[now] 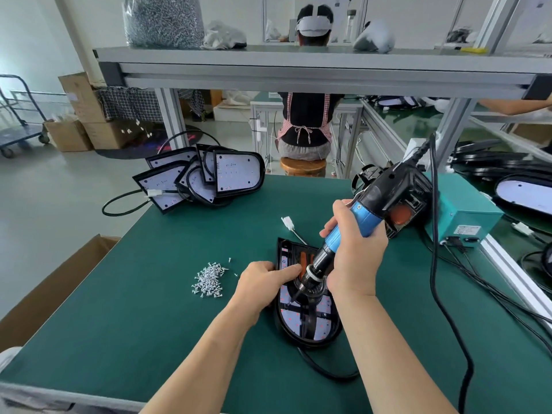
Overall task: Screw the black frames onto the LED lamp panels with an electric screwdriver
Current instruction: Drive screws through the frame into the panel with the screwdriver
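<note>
**Item under work:** 1 LED lamp panel (307,322), flat on the green mat (119,294), near-centre of the bench and just in front of the person. Shape: rounded at the near end, straight-cut at the far end. The white LED board shows small red dots. The black frame (280,249) runs round the rim, with black cross-bars over the board. An orange patch is visible at the far half. 1 black cable (325,373) leaves the near end and curls on the mat. 1 white connector (287,223) on a short wire lies just beyond the far end.

**Tool:** 1 electric screwdriver (358,222), with blue grip, black upper body and silver knurled collar. It is tilted, top leaning away and to the right, with the bit tip down on the board's left part.

**Hands:**
- Right hand (355,258): clenched round the blue grip.
- Left hand (263,282): holds the panel at its left edge, fingers curled over the frame, one finger reaching close to the collar.

**Counts, other stock:**
- Loose screws (209,280): 1 pile on the mat left of the panel, plus a few strays. Too many and too small to count.
- Stacked panels (203,180): 1 overlapped heap at the far-left corner, approx. 5. Exact no. cannot be told.
- Teal control box (466,216): 1, at the right edge, with cords plugged in.
- Bag of screws (162,20): 1, on the upper shelf (298,67).
- Cardboard box (44,294): 1, left of the bench.
- Seated person (307,121): 1, back turned, beyond the bench.
</note>
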`<state>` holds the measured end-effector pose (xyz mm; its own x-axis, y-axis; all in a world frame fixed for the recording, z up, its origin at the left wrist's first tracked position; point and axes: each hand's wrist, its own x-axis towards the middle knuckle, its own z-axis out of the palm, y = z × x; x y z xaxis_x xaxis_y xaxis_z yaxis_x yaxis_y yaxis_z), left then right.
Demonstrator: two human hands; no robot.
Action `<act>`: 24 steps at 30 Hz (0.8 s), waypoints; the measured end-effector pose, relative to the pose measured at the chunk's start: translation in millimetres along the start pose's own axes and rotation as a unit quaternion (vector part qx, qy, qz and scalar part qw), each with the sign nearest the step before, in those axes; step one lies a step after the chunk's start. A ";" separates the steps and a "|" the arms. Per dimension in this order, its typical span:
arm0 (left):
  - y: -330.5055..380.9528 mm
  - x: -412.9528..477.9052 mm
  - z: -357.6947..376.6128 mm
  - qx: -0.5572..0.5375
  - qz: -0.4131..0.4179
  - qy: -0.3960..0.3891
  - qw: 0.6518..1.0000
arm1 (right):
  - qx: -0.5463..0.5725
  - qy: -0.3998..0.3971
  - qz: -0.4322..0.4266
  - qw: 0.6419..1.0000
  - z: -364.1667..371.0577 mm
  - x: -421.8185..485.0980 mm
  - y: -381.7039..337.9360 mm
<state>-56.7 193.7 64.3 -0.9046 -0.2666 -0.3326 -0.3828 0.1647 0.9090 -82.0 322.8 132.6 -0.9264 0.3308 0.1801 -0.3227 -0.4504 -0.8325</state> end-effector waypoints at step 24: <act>-6.6 8.5 5.4 -0.033 0.035 0.030 0.998 | -0.025 -0.170 -0.022 0.985 10.4 -7.7 5.7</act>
<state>-62.9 195.6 54.1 -0.9152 -0.3126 -0.2543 -0.3043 0.1225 0.9447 -78.7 309.0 131.9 -0.9256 0.0491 0.3753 -0.3627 -0.3981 -0.8426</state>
